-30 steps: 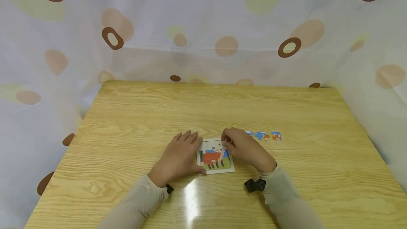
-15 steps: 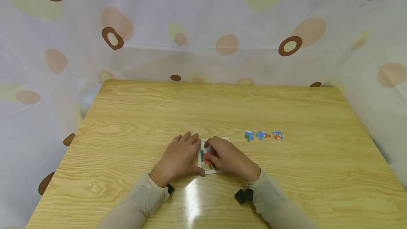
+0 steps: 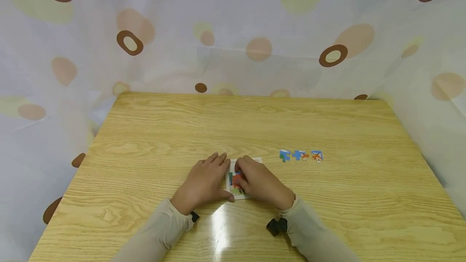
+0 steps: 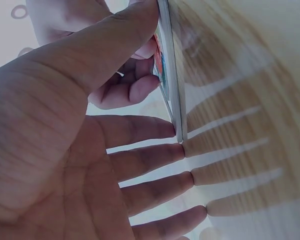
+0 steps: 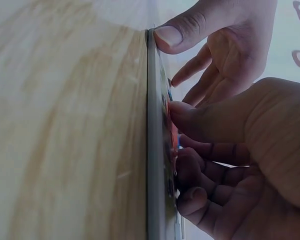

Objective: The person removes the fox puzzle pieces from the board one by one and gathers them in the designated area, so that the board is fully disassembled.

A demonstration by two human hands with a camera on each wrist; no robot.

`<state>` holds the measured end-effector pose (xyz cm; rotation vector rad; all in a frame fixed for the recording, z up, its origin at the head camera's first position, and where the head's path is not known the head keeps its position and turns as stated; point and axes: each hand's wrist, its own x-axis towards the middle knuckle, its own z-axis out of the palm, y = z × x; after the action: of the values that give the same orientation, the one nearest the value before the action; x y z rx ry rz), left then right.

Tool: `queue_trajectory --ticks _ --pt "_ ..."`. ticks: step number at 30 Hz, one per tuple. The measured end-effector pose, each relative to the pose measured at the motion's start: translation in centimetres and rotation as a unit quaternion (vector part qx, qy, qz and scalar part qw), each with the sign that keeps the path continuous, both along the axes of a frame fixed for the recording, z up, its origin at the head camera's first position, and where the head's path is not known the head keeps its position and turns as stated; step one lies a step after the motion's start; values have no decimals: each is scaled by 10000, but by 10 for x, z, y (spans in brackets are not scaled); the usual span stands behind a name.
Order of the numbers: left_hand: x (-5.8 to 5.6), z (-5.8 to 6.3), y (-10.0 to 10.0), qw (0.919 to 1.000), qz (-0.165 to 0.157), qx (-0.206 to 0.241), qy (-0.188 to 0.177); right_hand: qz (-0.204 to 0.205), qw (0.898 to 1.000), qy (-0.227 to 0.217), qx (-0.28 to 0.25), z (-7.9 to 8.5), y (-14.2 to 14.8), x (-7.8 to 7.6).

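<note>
A small framed jigsaw puzzle (image 3: 233,192) with a pale border lies on the table, its picture showing an orange animal, much of it covered by my hands. Along its left side rests my left hand (image 3: 204,181), thumb at the near corner, other fingers nearly straight and spread. In the left wrist view, fingertips (image 4: 182,150) meet the tabletop beside the frame. My right hand (image 3: 263,183) is over the puzzle with fingers curled. Its thumb (image 5: 190,117) touches the orange part of the picture in the right wrist view; I cannot tell whether it pinches a piece.
To the right of the frame lie a blue-and-green puzzle piece (image 3: 284,155), a blue-and-orange piece (image 3: 300,155) and a fox-face piece (image 3: 317,156), in a row. The wooden table (image 3: 174,120) runs back to a patterned curtain (image 3: 233,31).
My right hand has moved left and slightly toward me, from the puzzle's upper right corner to its middle, uncovering the leftmost loose piece. The left hand stays at the frame.
</note>
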<state>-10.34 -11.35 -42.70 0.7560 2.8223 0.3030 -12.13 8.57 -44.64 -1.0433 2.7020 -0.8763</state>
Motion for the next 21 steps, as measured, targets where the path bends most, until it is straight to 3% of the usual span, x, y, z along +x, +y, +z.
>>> queue_trajectory --ticks 10,15,21 --pt "-1 -1 1 9998 -46 -186 -10 -19 9999 60 -95 -2 1 0" --pt "1 -2 1 9999 -48 -131 13 12 9980 -549 -320 -1 4 -2" --pt "1 -2 0 9999 -58 -144 26 214 9873 -1282 -917 -2 12 -13"
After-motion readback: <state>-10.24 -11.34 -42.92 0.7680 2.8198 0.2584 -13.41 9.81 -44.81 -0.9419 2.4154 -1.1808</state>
